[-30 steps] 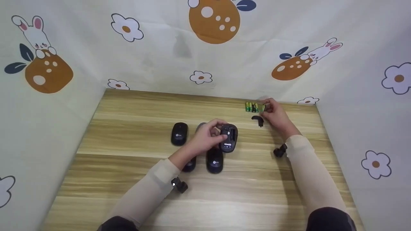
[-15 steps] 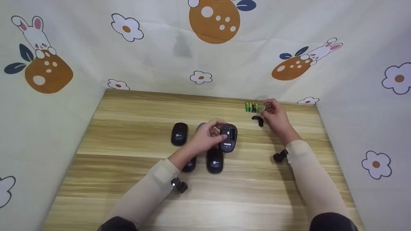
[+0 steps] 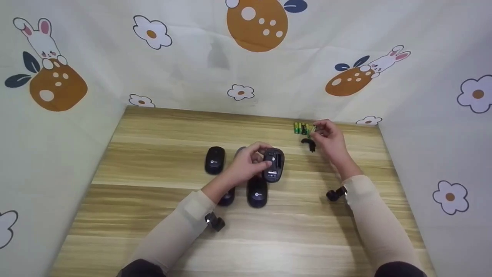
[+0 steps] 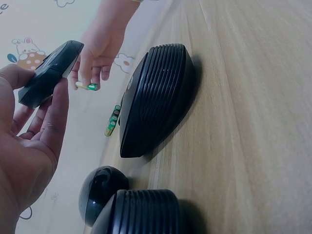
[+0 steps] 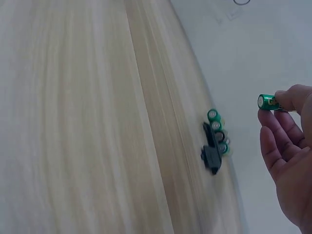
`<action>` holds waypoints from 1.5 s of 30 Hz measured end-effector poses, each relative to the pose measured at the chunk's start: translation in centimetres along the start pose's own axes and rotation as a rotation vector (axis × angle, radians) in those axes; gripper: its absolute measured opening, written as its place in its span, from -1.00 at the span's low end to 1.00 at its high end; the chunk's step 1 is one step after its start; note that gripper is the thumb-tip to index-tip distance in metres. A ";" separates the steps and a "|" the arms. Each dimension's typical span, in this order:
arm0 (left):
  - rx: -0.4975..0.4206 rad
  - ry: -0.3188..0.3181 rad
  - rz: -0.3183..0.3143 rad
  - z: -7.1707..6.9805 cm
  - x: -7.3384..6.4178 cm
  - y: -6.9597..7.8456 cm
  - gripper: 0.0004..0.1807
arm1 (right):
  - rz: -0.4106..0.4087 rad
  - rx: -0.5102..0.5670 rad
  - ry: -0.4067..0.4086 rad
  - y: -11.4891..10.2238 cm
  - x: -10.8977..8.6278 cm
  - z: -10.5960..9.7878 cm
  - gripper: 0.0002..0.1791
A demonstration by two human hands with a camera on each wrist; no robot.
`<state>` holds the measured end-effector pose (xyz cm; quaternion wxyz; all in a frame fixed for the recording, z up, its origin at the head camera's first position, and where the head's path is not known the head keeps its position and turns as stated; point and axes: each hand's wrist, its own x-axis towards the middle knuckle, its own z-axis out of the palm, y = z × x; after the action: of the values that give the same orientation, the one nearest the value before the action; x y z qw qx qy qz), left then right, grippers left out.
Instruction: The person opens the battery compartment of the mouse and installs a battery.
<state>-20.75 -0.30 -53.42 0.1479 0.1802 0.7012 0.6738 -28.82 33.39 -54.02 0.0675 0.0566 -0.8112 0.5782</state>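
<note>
The two hands are well apart, each occupied. The left hand [image 3: 248, 163], at the centre of the frame, pinches a dark mouse [image 3: 274, 170] between thumb and fingers, lifted off the table [image 3: 153, 234], its underside facing the head camera. The right hand [image 3: 331, 141], right of centre toward the table's far edge, pinches one battery [image 5: 268, 102] between thumb and fingertips, clear of the surface.

The step in hand is judged to be taking up a battery for the held mouse. The long slot [image 3: 279, 161] in its underside seems unfilled, though the head view is too coarse to certify this. The next move appears to call for bringing the battery across to the slot, turned lengthwise and with its ends the right way round.

Materials: the batteries are smooth cylinders in shiny green and yellow wrap; a row of batteries [image 3: 301, 128] lies side by side just beyond a curved, tabbed black plastic cover [image 3: 308, 144]. One mouse [image 3: 215, 160] rests left of centre and another mouse [image 3: 257, 193] below centre, both rounded dark plastic with pale logos. The left wrist view shows a ribbed mouse end [image 4: 163, 83]. The tabletop has streaked wood grain; the wall cloth [image 3: 192, 77] behind is printed and lightly creased.
</note>
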 end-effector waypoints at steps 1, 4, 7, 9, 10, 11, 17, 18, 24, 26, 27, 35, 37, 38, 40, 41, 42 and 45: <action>0.000 0.000 0.002 0.0 0.0 0.0 -0.47 | -0.004 0.008 -0.001 -0.3 -0.1 0.1 -0.66; -0.006 0.000 0.011 0.0 0.1 0.0 -0.48 | -0.006 0.048 -0.002 -1.6 -0.7 0.6 -0.67; -0.008 0.000 0.023 0.0 0.1 0.1 -0.50 | -0.010 0.077 -0.012 -3.4 -1.5 1.0 -0.71; -0.007 0.000 0.029 0.0 0.1 0.1 -0.50 | -0.025 0.089 -0.020 -4.6 -2.0 1.3 -0.73; -0.005 0.000 0.030 0.0 0.1 0.1 -0.50 | -0.031 0.093 -0.022 -4.8 -2.1 1.4 -0.73; -0.005 0.000 0.029 0.0 0.1 0.1 -0.50 | -0.036 0.096 -0.023 -4.8 -2.2 1.5 -0.72; -0.009 -0.002 0.024 0.0 0.1 0.2 -0.50 | -0.057 0.100 -0.033 -3.9 -2.4 2.0 -0.66; -0.009 -0.002 0.024 0.0 0.1 0.3 -0.50 | -0.064 0.106 -0.038 -3.9 -2.5 2.0 -0.65; -0.005 0.002 0.020 0.1 0.2 0.2 -0.49 | -0.098 0.161 -0.072 -5.1 -3.5 2.6 -0.64; -0.005 0.003 0.016 0.1 0.2 0.3 -0.49 | -0.101 0.172 -0.082 -5.6 -3.8 2.8 -0.65; -0.004 0.004 0.013 0.1 0.2 0.3 -0.49 | -0.101 0.175 -0.087 -5.8 -4.0 2.9 -0.65; -0.013 0.001 0.004 0.2 0.1 0.5 -0.49 | -0.114 0.185 -0.104 -7.0 -5.0 3.6 -0.65; -0.012 -0.001 0.007 0.2 0.1 0.4 -0.48 | -0.129 0.193 -0.108 -7.3 -5.2 3.8 -0.67; -0.010 -0.001 0.009 0.2 0.1 0.4 -0.48 | -0.136 0.196 -0.111 -7.5 -5.4 3.9 -0.69; -0.007 -0.002 0.011 0.2 0.1 0.3 -0.47 | -0.148 0.203 -0.116 -7.8 -5.6 4.0 -0.72; -0.006 -0.002 0.011 0.2 0.1 0.3 -0.47 | -0.153 0.204 -0.117 -7.9 -5.7 4.0 -0.72; -0.005 -0.003 0.012 0.2 0.1 0.3 -0.47 | -0.156 0.202 -0.118 -8.0 -5.7 4.1 -0.73; -0.001 -0.002 0.012 0.2 0.0 0.4 -0.46 | -0.156 0.207 -0.123 -8.4 -6.0 4.3 -0.74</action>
<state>-20.67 -0.10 -53.05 0.1448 0.1852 0.6995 0.6748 -21.68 26.72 -48.65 0.0564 0.1615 -0.7427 0.6473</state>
